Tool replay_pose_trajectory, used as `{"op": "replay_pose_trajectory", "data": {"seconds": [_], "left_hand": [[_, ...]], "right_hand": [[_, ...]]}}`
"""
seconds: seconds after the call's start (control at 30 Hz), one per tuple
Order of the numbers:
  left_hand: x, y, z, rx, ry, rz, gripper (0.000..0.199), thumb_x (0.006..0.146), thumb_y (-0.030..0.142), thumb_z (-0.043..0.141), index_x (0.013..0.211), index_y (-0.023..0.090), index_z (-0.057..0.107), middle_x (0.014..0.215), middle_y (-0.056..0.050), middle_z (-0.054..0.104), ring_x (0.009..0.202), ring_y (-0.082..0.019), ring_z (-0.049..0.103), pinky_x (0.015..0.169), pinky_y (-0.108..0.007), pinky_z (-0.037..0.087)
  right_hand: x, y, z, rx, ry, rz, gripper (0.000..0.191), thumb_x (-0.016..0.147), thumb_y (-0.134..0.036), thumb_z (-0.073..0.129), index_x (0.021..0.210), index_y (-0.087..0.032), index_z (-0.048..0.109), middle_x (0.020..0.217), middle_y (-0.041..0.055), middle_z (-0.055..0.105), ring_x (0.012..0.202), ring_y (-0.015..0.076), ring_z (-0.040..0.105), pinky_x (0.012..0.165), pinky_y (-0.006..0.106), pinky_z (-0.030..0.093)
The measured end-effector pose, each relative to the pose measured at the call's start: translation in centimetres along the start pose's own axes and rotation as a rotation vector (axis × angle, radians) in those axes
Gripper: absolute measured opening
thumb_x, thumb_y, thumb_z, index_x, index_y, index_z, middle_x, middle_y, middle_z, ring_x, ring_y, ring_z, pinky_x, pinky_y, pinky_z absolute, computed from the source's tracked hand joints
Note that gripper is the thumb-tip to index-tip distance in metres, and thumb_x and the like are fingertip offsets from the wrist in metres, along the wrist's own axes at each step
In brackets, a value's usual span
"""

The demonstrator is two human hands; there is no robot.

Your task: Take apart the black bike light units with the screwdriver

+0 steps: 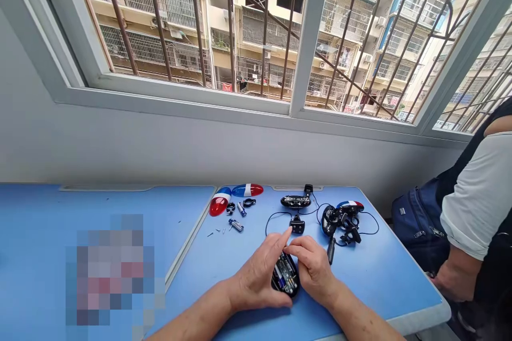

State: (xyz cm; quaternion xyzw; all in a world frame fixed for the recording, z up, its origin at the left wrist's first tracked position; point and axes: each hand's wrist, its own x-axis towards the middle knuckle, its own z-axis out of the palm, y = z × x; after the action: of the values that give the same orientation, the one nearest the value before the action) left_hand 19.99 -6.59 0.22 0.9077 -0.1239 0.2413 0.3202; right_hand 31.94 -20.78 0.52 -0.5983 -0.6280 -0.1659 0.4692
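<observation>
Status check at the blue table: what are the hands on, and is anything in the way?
Left hand and right hand gripping open black lamp housing, circuit board exposed. Small black wired unit just ahead, not touching.

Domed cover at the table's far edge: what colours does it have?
The domed cover: blue and red, white band between; best in the head view.
</observation>
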Motion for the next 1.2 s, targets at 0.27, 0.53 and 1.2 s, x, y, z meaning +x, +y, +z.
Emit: {"op": "replay_pose_trajectory", "data": {"seconds": [0.27,0.53,1.2], "left_hand": [[0.3,0.1,-0.2,-0.007,-0.015,-0.083,0.137,0.052,0.017,0.087,0.151,0.033,-0.006,0.117,-0.005,0.048,0.101,-0.028,0.049,0.09,-0.045,0.047],[0.2,-0.3,0.0,0.001,-0.02,-0.093,0.144,0.048,0.037,0.094,0.152,0.033,-0.007,0.118,-0.006,0.047,0.102,-0.029,0.051,0.091,-0.047,0.047],[0.6,0.5,0.4,0.067,-0.024,-0.158,0.136,0.049,0.023,0.084,0.149,0.031,-0.007,0.116,-0.006,0.049,0.099,-0.03,0.052,0.086,-0.047,0.048]], "right_hand": [[0.0,-0.2,0.3,-0.108,-0.044,-0.001,0.032,0.09,-0.013,0.042,0.109,-0.02,0.067,0.089,0.0084,0.067,0.077,0.0187,0.059,0.065,0.03,0.052],[0.3,0.0,0.3,-0.132,-0.093,0.032,0.034,0.086,-0.009,0.042,0.104,-0.021,0.068,0.085,0.0074,0.066,0.075,0.0186,0.057,0.065,0.029,0.05],[1.6,-0.8,0.3,-0.198,-0.205,0.148,0.027,0.08,-0.006,0.045,0.095,-0.023,0.061,0.083,0.0035,0.057,0.074,0.0178,0.048,0.058,0.025,0.038]]}}
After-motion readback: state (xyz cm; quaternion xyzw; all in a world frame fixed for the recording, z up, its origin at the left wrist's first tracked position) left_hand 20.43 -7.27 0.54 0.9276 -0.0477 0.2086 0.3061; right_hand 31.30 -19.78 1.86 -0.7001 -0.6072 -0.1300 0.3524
